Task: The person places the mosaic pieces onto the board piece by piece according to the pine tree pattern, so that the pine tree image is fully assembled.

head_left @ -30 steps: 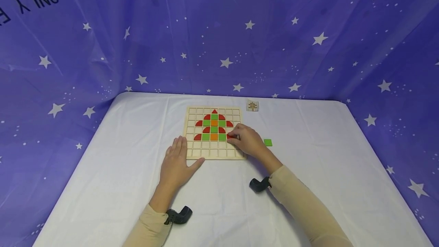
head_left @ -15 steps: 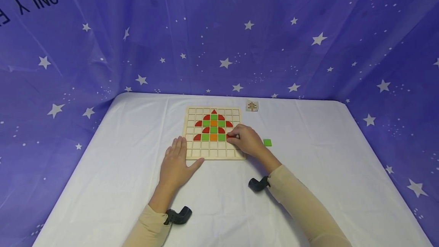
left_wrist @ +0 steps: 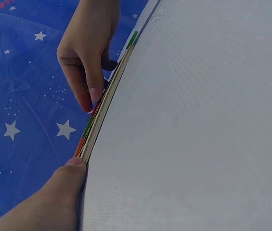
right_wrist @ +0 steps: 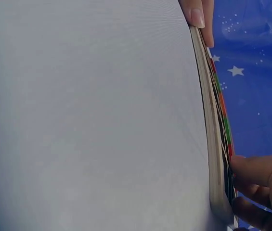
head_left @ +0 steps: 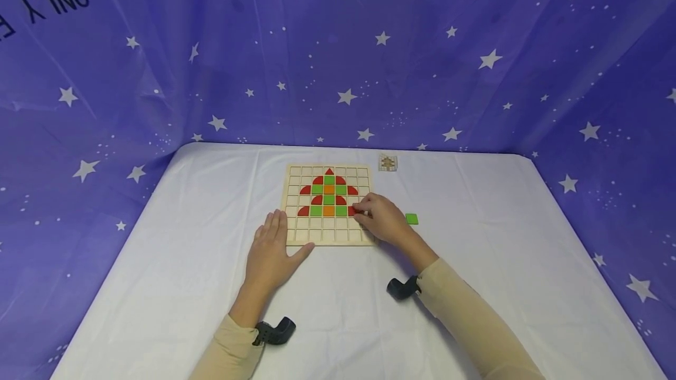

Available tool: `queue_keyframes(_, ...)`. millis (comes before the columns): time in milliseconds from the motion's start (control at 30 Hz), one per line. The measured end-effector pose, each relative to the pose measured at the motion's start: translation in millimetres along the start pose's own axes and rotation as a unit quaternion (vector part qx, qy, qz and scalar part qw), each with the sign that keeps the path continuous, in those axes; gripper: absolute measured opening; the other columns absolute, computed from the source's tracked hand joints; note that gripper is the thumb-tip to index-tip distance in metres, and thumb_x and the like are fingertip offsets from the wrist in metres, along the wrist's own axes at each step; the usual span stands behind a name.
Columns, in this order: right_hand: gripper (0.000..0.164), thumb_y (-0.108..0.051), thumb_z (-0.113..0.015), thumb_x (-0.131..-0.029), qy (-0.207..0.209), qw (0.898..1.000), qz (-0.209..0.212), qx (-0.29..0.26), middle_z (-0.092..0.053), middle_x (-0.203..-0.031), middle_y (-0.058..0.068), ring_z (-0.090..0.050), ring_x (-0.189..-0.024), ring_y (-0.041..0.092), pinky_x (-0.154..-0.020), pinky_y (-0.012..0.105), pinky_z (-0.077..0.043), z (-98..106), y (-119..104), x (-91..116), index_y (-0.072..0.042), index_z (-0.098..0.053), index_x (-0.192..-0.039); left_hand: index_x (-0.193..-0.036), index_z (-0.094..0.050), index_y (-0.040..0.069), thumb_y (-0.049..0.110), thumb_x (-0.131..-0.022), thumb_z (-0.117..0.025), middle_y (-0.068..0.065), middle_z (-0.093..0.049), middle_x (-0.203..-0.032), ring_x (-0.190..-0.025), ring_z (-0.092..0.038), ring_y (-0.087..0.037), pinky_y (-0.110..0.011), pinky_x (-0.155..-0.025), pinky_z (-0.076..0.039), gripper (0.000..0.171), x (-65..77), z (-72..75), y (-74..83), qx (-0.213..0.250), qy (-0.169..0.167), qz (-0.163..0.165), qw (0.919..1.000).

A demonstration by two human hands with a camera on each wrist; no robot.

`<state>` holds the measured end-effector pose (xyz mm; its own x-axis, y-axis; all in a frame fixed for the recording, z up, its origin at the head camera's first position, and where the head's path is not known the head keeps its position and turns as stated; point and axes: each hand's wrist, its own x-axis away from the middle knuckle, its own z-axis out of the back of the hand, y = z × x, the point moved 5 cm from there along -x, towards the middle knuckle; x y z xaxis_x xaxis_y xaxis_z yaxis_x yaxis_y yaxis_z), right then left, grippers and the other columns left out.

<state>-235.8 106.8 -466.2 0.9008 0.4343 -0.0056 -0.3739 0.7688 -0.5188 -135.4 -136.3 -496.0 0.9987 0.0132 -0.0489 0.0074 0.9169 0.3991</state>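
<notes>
A square wooden grid board (head_left: 328, 235) lies on the white table, with red, green and orange tiles set in a tree shape. My left hand (head_left: 269, 251) rests at its lower left corner, fingers straight along the left edge and thumb along the front edge. At the right end of the lowest tile row, my right hand (head_left: 384, 220) pinches a red rounded tile (head_left: 351, 211) between thumb and forefinger, partly hiding it. In the left wrist view those fingertips come down right at the red tile (left_wrist: 95, 110). The right wrist view shows the thumb (right_wrist: 244, 166) against the tile row's end.
One loose green square tile (head_left: 412, 219) lies on the table right of the board, beside the right wrist. A small card with a tree pattern (head_left: 388, 162) sits beyond the board's upper right corner. A blue star-printed curtain (head_left: 338, 63) surrounds the table's back and sides.
My right hand has shifted slightly to the right, so more of the red tile shows beside the fingertips. The left hand and the board stay where they were.
</notes>
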Motion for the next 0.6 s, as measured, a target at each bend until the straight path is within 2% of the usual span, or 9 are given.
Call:
queue_keyframes(133, 0.037, -0.023, -0.070, -0.094, 0.020, 1.000, 0.012, -0.018, -0.066, -0.108, -0.001, -0.056, -0.092, 0.015, -0.076, 0.031, -0.048, 7.5, 7.4, 6.7, -0.012, -0.068, -0.128, -0.157, -0.018, -0.001, 0.071, -0.088, -0.054, -0.018, -0.019, -0.165, -0.155, -0.014, -0.034, -0.050, -0.125, -0.017, 0.106, -0.3, -1.0, -0.3, 0.000, -0.002, 0.003, 1.0000)
queue_keyframes(233, 0.038, -0.025, -0.071, -0.092, 0.046, 0.999, 0.020, -0.002, -0.067, -0.108, 0.000, -0.054, -0.095, 0.018, -0.078, 0.033, -0.047, 17.1, 20.1, 15.9, -0.011, -0.069, -0.127, -0.157, -0.018, -0.001, 0.070, -0.088, -0.054, -0.018, -0.018, -0.165, -0.155, -0.014, -0.034, -0.051, -0.125, -0.017, 0.106, -0.3, -1.8, -0.4, 0.001, -0.004, 0.002, 1.0000)
queue_keyframes(333, 0.042, -0.028, -0.072, -0.091, 0.057, 0.998, 0.005, 0.014, -0.066, -0.113, 0.001, -0.053, -0.102, 0.021, -0.084, 0.038, -0.047, 28.4, 39.7, 28.4, -0.012, -0.067, -0.129, -0.157, -0.018, -0.001, 0.070, -0.088, -0.054, -0.018, -0.018, -0.165, -0.155, -0.014, -0.034, -0.051, -0.125, -0.017, 0.106, -0.4, -1.8, -0.9, 0.000, -0.003, 0.002, 1.0000)
queue_keyframes(467, 0.051, -0.034, -0.074, -0.090, 0.045, 0.998, -0.034, 0.019, -0.062, -0.124, 0.004, -0.049, -0.114, 0.026, -0.097, 0.046, -0.046, 43.3, 68.0, 45.9, -0.013, -0.063, -0.135, -0.157, -0.018, 0.000, 0.070, -0.087, -0.055, -0.017, -0.018, -0.166, -0.155, -0.014, -0.034, -0.051, -0.125, -0.017, 0.106, -1.2, -1.4, -1.4, -0.001, 0.001, 0.001, 1.0000)
queue_keyframes(600, 0.058, -0.038, -0.075, -0.088, 0.016, 0.998, -0.055, 0.026, -0.057, -0.131, 0.006, -0.045, -0.120, 0.029, -0.103, 0.053, -0.043, 53.4, 89.8, 61.2, -0.014, -0.060, -0.138, -0.158, -0.017, 0.000, 0.070, -0.087, -0.055, -0.017, -0.017, -0.166, -0.155, -0.014, -0.033, -0.050, -0.125, -0.016, 0.106, -1.0, -2.2, -1.5, 0.001, -0.002, 0.002, 1.0000)
